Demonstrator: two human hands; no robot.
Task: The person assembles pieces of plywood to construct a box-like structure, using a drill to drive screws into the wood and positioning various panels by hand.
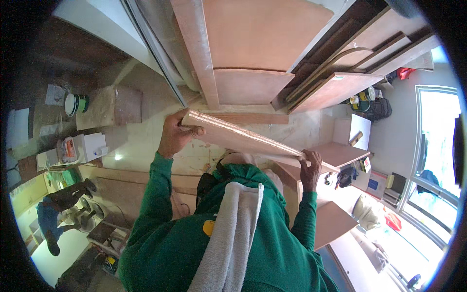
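Note:
A long, narrow wooden board (pixel 243 142) is held out in front of my body, slanting down from upper left to lower right. Its upper edge shines pale in the light. My left hand (pixel 176 134) is closed around the board's left end, thumb on the near face. Toward the other end, my right hand (pixel 310 169) grips the board, its fingers over the upper edge. The board hides part of the floor and my lower body. A grey towel (pixel 228 238) hangs down the front of my green top.
Large plywood sheets (pixel 262 39) lean ahead, with more boards (pixel 335 90) stacked to their right. A brown-topped cabinet (pixel 335 155) stands by my right hand. At left are a wooden box (pixel 109 108) and a paint tub (pixel 76 104). Another person (pixel 51 219) appears at lower left.

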